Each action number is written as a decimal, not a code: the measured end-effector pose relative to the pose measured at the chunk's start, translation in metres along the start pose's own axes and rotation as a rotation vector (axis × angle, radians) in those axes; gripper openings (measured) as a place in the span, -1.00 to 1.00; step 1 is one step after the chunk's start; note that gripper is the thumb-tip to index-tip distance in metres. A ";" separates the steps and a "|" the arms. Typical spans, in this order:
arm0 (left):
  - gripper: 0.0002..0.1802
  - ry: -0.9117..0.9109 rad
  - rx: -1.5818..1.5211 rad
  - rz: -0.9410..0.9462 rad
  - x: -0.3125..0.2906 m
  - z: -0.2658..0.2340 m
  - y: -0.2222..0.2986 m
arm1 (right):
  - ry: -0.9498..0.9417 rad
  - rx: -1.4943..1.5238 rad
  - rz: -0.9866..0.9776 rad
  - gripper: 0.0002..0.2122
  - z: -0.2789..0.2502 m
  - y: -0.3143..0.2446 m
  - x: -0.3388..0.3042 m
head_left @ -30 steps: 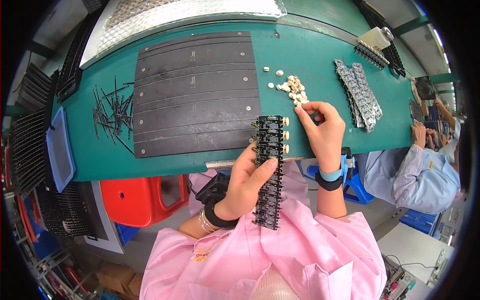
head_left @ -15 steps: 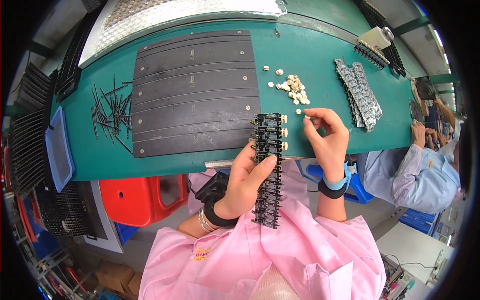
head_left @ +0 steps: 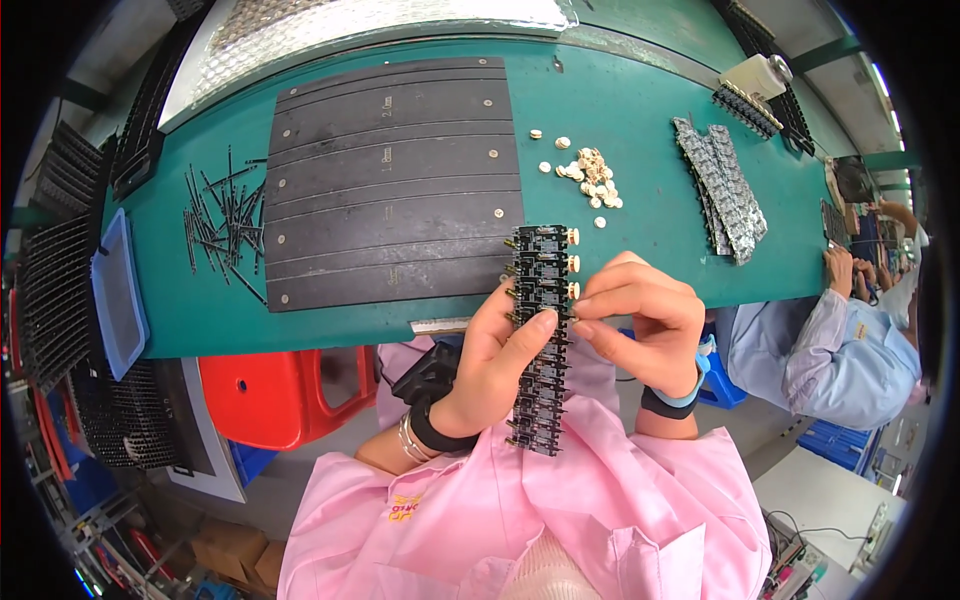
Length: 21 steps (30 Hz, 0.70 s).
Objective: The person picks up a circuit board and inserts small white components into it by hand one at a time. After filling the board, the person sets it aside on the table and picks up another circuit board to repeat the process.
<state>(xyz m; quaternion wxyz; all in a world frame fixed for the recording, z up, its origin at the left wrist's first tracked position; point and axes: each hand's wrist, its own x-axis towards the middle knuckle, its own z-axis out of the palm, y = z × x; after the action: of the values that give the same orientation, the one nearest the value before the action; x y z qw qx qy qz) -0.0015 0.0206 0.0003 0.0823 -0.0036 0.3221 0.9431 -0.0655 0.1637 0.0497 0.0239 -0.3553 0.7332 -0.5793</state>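
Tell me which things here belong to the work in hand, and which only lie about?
In use: long black component strip, left hand, right hand, small cream caps.

Lying about: black slotted mat, thin black pins, grey strip stack, red stool.

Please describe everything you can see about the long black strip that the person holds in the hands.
The long black strip is a narrow row of small black parts, plastic by its look, with thin metal pins along its sides. It runs nearly upright, from the green table edge down over the pink coat. Three cream caps sit on its upper right side. The left hand grips its middle; the right hand's fingertips pinch at its right edge.
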 end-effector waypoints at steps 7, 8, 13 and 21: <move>-0.71 0.021 0.047 0.014 0.001 0.005 0.002 | 0.108 0.141 0.102 -0.86 0.007 -0.002 -0.002; -0.71 0.047 0.091 0.019 0.002 0.008 0.002 | 0.076 0.099 0.063 -0.87 0.005 -0.002 -0.001; -0.68 0.068 0.134 0.002 0.002 0.011 0.003 | 0.032 0.001 -0.043 -0.87 0.000 0.002 -0.002; -0.74 0.002 0.048 0.000 0.001 0.005 0.003 | 0.069 -0.070 -0.088 -0.87 0.002 -0.001 -0.002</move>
<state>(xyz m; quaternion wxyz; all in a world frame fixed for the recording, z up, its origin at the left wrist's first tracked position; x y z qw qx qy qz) -0.0028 0.0214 0.0061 0.0823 -0.0028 0.3449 0.9350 -0.0623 0.1635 0.0494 -0.0392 -0.3676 0.7371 -0.5658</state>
